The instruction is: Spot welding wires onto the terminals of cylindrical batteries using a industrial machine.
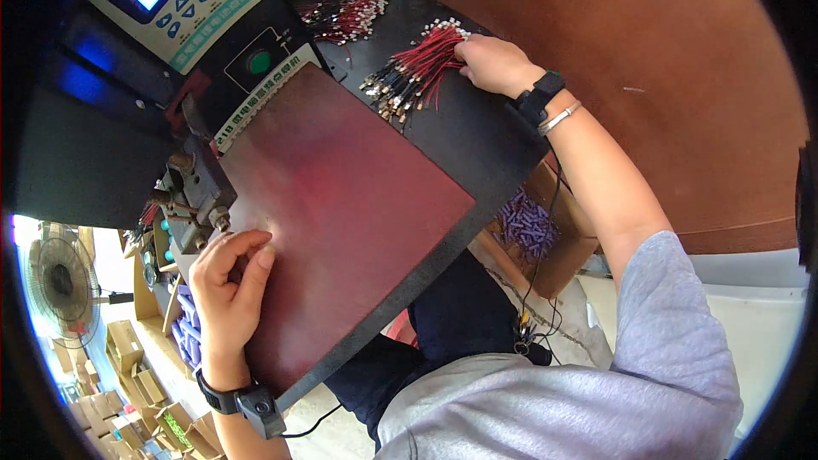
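Note:
My right hand (498,66) reaches to the far side of the black table, its fingers closed at the edge of a pile of red and black wire leads (426,60) with white connectors at one end. The fingertips are partly hidden, so how many leads they grip does not show. My left hand (228,285) hovers over the left edge of the dark red board (341,179), just below the metal electrode tips (220,220) of a bench welding machine (183,13). Its fingers are curled, thumb and forefinger nearly together; anything between them is too small to make out.
A second pile of wire leads (354,13) lies farther back beside the machine. Below the table's right side, an open cardboard box (554,247) holds purple cylindrical pieces (527,226). A fan (64,277) and several cartons (128,349) stand at left. Cables trail from both wristbands.

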Motion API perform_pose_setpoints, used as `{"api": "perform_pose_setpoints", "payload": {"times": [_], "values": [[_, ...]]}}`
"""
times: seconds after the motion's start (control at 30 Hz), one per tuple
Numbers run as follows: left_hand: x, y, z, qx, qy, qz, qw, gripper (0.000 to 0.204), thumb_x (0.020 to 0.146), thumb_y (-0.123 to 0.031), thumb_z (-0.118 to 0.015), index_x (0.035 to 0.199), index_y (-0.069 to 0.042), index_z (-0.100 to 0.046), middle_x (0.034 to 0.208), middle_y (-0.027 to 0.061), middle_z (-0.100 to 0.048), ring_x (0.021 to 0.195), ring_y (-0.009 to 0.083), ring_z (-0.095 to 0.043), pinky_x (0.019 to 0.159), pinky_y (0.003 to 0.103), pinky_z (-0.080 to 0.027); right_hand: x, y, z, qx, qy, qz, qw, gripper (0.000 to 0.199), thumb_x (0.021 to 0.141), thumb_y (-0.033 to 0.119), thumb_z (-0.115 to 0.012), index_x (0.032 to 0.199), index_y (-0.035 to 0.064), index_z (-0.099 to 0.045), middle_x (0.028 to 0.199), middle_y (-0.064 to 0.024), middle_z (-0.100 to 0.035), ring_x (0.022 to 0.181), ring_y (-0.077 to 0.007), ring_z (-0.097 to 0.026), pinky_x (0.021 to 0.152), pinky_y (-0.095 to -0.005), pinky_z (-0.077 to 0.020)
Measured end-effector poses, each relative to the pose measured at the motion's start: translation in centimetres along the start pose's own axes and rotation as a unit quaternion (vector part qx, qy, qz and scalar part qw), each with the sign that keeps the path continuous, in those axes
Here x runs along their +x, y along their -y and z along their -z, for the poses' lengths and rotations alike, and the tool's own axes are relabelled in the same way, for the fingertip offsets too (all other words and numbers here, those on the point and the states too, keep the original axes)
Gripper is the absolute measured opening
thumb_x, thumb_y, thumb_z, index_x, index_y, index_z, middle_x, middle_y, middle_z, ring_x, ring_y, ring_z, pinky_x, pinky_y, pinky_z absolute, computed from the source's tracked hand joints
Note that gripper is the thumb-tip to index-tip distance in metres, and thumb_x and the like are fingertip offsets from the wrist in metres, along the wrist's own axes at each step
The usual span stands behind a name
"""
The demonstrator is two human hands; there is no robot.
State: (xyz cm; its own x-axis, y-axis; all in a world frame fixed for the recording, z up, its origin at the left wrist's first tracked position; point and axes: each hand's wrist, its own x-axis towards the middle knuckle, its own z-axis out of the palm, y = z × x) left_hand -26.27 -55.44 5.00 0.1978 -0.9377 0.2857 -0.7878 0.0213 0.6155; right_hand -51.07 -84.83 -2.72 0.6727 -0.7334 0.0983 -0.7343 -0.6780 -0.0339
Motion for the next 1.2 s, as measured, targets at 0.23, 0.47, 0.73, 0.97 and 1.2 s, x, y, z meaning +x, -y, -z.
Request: {"api": "perform_pose_setpoints", "payload": {"times": [0.23,0.47,0.73,0.97,1.2], "values": [[-0.3,-0.1,0.5,0.003,0.001,-0.011,1.000,0.013,0.071,-0.008,-0.063,0.080,0.001,-0.061,0.065,0.0070,-0.055,0.055,0.0138,-0.050,0.052,0.023,-0.039,-1.3,2.4,5.0,0.000,-0.013,0.010,1.000,0.013,0.077,0.018,-0.054,0.082,0.0065,-0.057,0.075,-0.0133,-0.059,0.074,-0.0309,-0.058,0.062,-0.0398,-0.0456],[-0.2,0.2,0.7,0.005,-0.003,-0.039,0.999,0.012,0.071,-0.009,-0.062,0.080,0.000,-0.061,0.066,0.0078,-0.056,0.056,0.0158,-0.051,0.053,0.024,-0.041,-3.0,2.5,9.9,0.018,-0.106,-0.010,0.994,0.015,0.079,0.023,-0.051,0.084,0.0099,-0.057,0.077,-0.0129,-0.060,0.076,-0.0312,-0.058,0.064,-0.0406,-0.0460],[-1.0,0.6,0.7,-0.040,-0.022,-0.030,0.998,0.014,0.072,-0.011,-0.062,0.081,0.000,-0.061,0.068,0.0084,-0.057,0.056,0.0172,-0.053,0.055,0.025,-0.042,-7.6,5.4,14.6,0.367,-0.201,0.085,0.904,0.008,0.080,0.010,-0.053,0.078,0.0024,-0.054,0.065,-0.0034,-0.056,0.059,-0.0121,-0.053,0.056,-0.0238,-0.0428],[-2.4,0.1,1.3,-0.327,0.133,-0.008,0.936,0.049,0.077,-0.030,-0.063,0.113,-0.002,-0.046,0.087,0.0052,-0.058,0.073,0.0083,-0.053,0.065,0.023,-0.044,-10.4,11.2,13.7,0.561,-0.103,0.114,0.814,0.007,0.082,0.007,-0.054,0.083,0.0011,-0.052,0.073,-0.0013,-0.054,0.066,-0.0067,-0.050,0.061,-0.0191,-0.0421],[-4.6,-2.8,0.9,-0.528,0.035,0.223,0.819,0.025,0.082,-0.016,-0.055,0.100,0.002,-0.053,0.078,0.0085,-0.059,0.066,0.0125,-0.057,0.060,0.021,-0.046,-10.4,13.9,11.1,0.558,-0.048,0.130,0.818,0.007,0.080,0.005,-0.055,0.085,0.0005,-0.052,0.074,-0.0011,-0.054,0.066,-0.0070,-0.051,0.061,-0.0194,-0.0427]]}}
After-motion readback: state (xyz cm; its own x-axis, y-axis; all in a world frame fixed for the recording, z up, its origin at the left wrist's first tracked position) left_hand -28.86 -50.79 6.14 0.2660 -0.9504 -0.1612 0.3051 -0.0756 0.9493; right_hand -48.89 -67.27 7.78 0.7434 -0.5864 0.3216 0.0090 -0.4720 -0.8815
